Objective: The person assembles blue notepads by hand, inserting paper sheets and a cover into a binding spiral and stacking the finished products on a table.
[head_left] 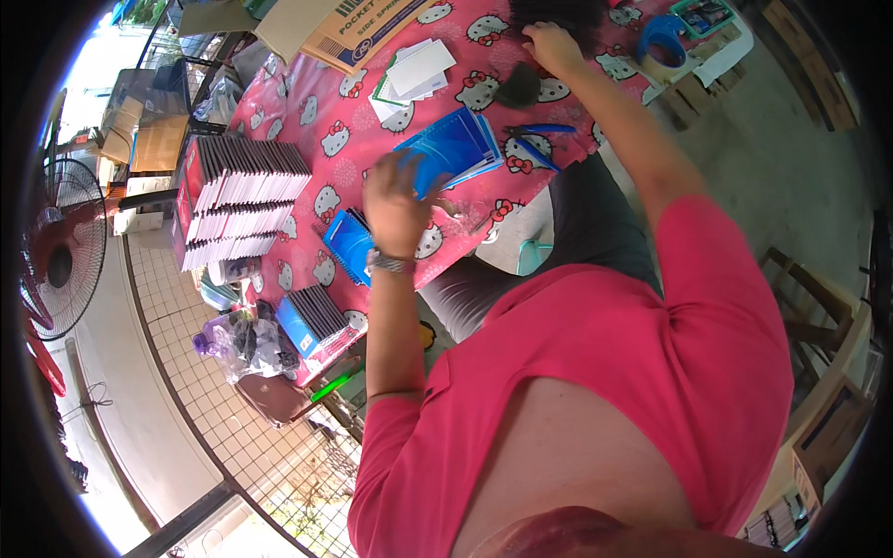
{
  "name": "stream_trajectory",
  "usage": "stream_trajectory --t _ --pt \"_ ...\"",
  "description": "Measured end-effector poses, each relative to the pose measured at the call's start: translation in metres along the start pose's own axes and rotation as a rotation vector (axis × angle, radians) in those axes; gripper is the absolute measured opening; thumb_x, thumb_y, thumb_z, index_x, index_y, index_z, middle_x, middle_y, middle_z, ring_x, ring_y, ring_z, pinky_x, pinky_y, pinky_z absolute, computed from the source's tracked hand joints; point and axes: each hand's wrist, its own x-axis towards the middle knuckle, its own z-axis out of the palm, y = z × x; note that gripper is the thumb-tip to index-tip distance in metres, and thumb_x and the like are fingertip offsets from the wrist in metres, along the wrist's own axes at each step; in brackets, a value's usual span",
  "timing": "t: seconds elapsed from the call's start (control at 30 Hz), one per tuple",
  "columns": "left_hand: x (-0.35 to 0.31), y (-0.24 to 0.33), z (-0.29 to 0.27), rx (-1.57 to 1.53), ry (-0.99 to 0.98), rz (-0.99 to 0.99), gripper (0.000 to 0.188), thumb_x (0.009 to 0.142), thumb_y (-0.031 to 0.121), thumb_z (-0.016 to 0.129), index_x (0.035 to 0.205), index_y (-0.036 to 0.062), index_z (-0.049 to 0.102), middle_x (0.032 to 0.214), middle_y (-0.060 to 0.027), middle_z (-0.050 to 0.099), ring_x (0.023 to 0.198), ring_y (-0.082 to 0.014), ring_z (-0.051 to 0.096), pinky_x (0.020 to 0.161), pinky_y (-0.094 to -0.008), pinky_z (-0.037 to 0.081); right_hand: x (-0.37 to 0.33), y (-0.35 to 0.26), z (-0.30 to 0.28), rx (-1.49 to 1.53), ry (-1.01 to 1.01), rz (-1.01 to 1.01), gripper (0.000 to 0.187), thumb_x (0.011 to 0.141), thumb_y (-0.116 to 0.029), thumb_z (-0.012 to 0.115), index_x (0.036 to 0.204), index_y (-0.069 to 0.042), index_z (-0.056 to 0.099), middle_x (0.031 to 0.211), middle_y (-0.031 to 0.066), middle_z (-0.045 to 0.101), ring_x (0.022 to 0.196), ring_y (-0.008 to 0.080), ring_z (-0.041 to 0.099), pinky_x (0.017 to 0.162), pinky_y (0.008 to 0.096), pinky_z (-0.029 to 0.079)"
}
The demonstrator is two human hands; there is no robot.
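My left hand hovers over the left edge of a small stack of blue-covered notebooks; its fingers are smeared by motion, and whether they hold anything cannot be told. Another blue spiral notebook lies by my left wrist. At the far side of the table, my right hand reaches to a heap of thin black strands, possibly binding coils. Its fingers look bent in at the heap's edge, and what they grip is hidden. Blue-handled pliers and a dark lump lie between the hands.
A tall stack of spiral notebooks rises at the left, with a smaller notebook stack nearer. White cards lie beside a cardboard box at the back. Blue tape sits at the far right; a fan stands left.
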Motion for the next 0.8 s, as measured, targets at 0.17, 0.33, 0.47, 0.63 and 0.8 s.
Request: stream_trajectory --t 0.17,0.33,0.47,0.63,0.8 --pt "0.005 0.025 0.015 0.039 -0.182 0.104 0.022 0.078 0.010 0.068 0.099 0.0080 0.065 0.096 -0.0084 0.065 0.087 -0.0273 0.063 0.073 -0.0380 0.053 0.023 -0.011 -0.018 -0.087 -0.046 -0.084 0.033 0.076 -0.007 0.061 0.109 -0.011 0.064 0.106 0.0122 0.061 0.099 0.0326 0.061 0.083 0.0435 0.052" --pt "0.021 0.014 -0.014 -0.117 -0.139 0.091 0.020 0.080 0.004 0.062 0.100 0.0073 0.065 0.090 -0.0097 0.066 0.081 -0.0286 0.064 0.070 -0.0390 0.053 0.013 -0.030 -0.060 0.255 0.110 -0.120 0.035 0.077 -0.008 0.060 0.112 -0.013 0.063 0.105 0.0129 0.060 0.095 0.0339 0.062 0.078 0.0420 0.052" --pt "0.032 0.011 -0.015 0.017 -0.018 0.044 0.022 0.080 0.001 0.059 0.101 0.0074 0.063 0.092 -0.0091 0.066 0.082 -0.0286 0.064 0.070 -0.0394 0.052 -0.029 -0.086 -0.104 0.603 -0.004 -0.171 0.033 0.081 -0.021 0.066 0.112 -0.012 0.063 0.097 0.0117 0.063 0.087 0.0303 0.063 0.071 0.0395 0.051" --pt "0.016 0.032 0.011 0.145 0.160 0.154 0.018 0.079 0.007 0.060 0.096 0.0109 0.063 0.091 -0.0037 0.065 0.082 -0.0219 0.064 0.069 -0.0358 0.053 -0.075 -0.149 -0.144 1.425 -0.768 0.739 0.034 0.088 -0.040 0.066 0.100 -0.009 0.068 0.075 -0.0001 0.064 0.066 0.0129 0.057 0.063 0.0270 0.045" --pt "0.006 0.031 0.033 0.120 -0.024 0.131 0.017 0.079 0.009 0.063 0.096 0.0101 0.064 0.096 -0.0052 0.065 0.083 -0.0240 0.064 0.070 -0.0369 0.053 -0.086 -0.147 -0.100 0.903 -0.148 0.242 0.035 0.085 -0.038 0.067 0.087 -0.003 0.069 0.065 0.0055 0.065 0.053 0.0139 0.056 0.049 0.0290 0.043"
